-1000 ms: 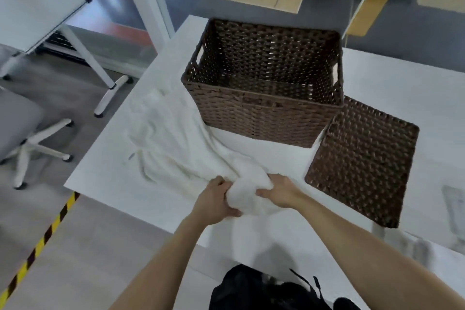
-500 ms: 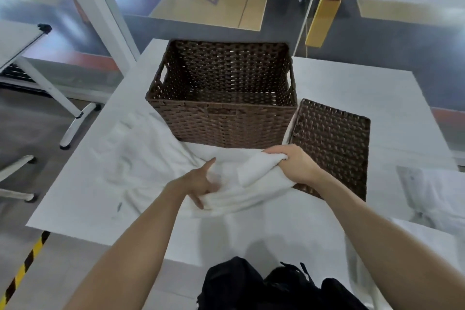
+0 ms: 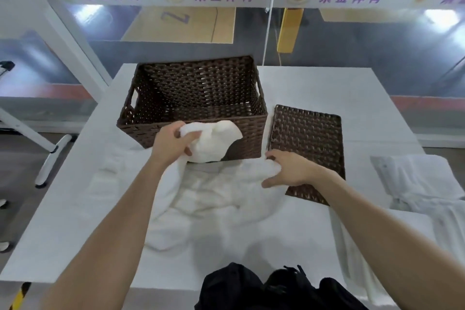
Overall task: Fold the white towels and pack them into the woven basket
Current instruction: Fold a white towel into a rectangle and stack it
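Where the right hand (image 3: 289, 171) held the towel (image 3: 214, 196) up, the left hand (image 3: 173, 143) now clutches a lifted bunch — right grips an edge low on the desk (image 3: 63, 221); basket (image 3: 136, 128) beyond, empty — folding barely begun.

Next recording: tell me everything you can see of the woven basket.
The woven basket is dark brown, rectangular and open-topped, of wicker-like weave, with a handle slot in each short side. It stands upright on the white table, far side, and looks empty. The left hand holds a towel corner up before its front wall. A flat woven panel lies just right of it.
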Tool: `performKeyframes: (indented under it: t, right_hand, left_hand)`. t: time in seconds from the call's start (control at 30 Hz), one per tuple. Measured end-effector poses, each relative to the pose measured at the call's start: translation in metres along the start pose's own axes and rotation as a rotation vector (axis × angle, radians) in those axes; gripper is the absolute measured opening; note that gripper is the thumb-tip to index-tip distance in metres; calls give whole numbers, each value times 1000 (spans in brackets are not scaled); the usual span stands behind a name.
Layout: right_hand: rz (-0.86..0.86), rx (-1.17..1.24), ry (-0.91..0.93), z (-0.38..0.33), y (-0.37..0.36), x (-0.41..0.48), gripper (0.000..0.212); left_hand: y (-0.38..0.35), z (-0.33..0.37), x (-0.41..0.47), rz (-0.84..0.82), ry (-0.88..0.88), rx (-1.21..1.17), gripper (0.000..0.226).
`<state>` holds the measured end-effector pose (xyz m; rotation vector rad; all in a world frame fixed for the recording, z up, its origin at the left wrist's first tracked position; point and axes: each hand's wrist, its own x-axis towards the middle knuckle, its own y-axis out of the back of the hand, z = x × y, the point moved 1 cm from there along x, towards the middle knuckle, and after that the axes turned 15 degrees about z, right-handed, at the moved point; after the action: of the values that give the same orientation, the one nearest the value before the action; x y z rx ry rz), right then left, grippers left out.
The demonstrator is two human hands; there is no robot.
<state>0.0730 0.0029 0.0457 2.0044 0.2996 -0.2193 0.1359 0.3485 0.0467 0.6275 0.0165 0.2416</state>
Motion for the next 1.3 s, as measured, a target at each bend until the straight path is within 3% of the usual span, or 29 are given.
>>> performKeyframes:
  t: [0.07, 0.17, 0.27, 0.3, 0.4, 0.43, 0.5, 0.53, 0.6, 0.67, 0.73, 0.83, 0.93, 1.03, 1.13, 1.23, 1.3]
  right_hand:
    - [101, 112, 8, -12, 3, 0, 118]
    - [351, 349, 98, -39, 22, 3, 120]
    - [389, 683, 142, -74, 64, 1, 122]
    - [364, 739, 153, -83, 80, -2, 109]
    - [403, 702, 176, -107, 128, -9, 37]
    - [465, 704, 184, -113, 146, -11, 27]
    - [616, 721, 178, -122, 184, -16, 21]
    - [706, 671, 172, -125, 205, -18, 21]
    - [835, 532, 161, -127, 243, -23, 24]
    - [919, 495, 153, -123, 275, -27, 25]
    - [1024, 468, 128, -113, 303, -34, 24]
    - [1105, 454, 100, -97, 337, -45, 33]
    - [1110, 422, 88, -79, 360, -61, 25]
    - [1117, 365, 115, -53, 378, -75, 15]
    - [1089, 304, 58, -19, 395, -87, 29]
    - [1022, 290, -17, 21, 396, -94, 36]
    - [1020, 322, -44, 50, 394, -95, 28]
  left_hand:
    - [16, 31, 6, -62, -58, -129, 29]
    - [32, 79, 2, -203, -171, -178, 21]
    - [43, 131, -3, -346, -245, -175, 28]
    - [46, 148, -3, -379, -258, -191, 37]
    - [47, 197, 2, -371, -261, -283, 58]
    - [47, 214, 6, -375, -234, -363, 61]
    - [44, 243, 13, -456, -200, -503, 36]
    - [40, 255, 18, -538, -210, -539, 35]
    - [25, 275, 24, -624, -254, -543, 80]
    - [6, 297, 20, -538, -351, -541, 88]
    - [-12, 316, 19, -379, -451, -426, 76]
    - [-32, 338, 22, -280, -378, -335, 51]
    - [-48, 367, 19, -282, -444, -285, 24]
    - [-61, 393, 26, -168, -548, -141, 20]
    - [-69, 411, 45, -28, -475, -212, 8]
    - [-74, 433, 43, 85, -550, -227, 14]
    - [-76, 445, 34, 33, -625, -166, 33]
